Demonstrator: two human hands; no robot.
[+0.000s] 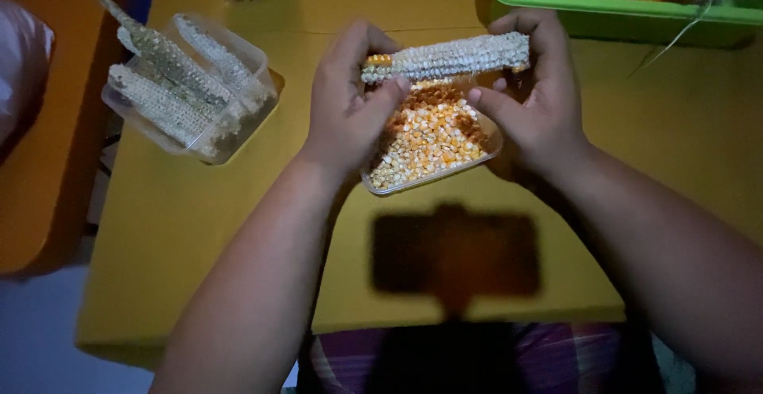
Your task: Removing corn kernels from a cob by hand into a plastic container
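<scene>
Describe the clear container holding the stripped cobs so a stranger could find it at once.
On the yellow table, look left of the left hand. The clear plastic tub there holds pale bare cobs, unlike the clear tray of loose yellow kernels under both hands.

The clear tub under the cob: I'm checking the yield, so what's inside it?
The tub holds loose yellow and orange kernels. The cob and left hand cover its far and left parts, so the fill there is hidden.

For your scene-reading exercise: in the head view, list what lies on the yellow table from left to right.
Clear plastic tub of stripped cobs → clear tray of loose yellow kernels, under the hand-held cob → green plastic crate of unshelled corn.
</scene>
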